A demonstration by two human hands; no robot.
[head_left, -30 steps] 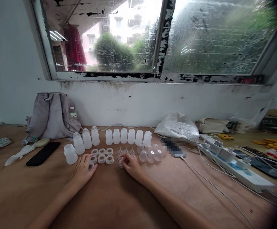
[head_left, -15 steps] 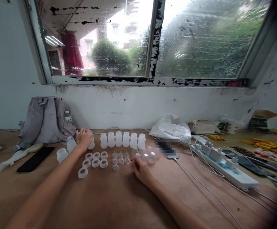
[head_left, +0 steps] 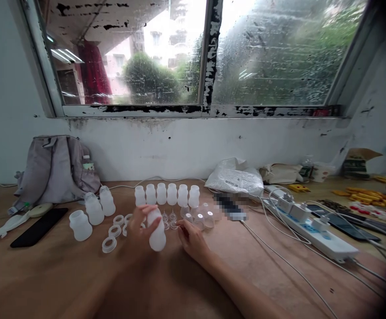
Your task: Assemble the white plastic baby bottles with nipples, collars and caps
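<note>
Left grip (head_left: 140, 228) clamps a white bottle (head_left: 158, 238), which protrudes below it; right grip (head_left: 193, 240), closure unclear.

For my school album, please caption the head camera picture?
The left hand holds a whitish bottle, the right hand near clear domes.

1. The bottle (head_left: 157, 239) was white and half-transparent, with a rounded lower end; I held it in my left hand (head_left: 137, 230), slightly tilted, and its upper part was partly covered.
2. The small clear teats (head_left: 172, 218), with thin pointed tops, stood close together, just beside my right hand (head_left: 193, 239).
</note>
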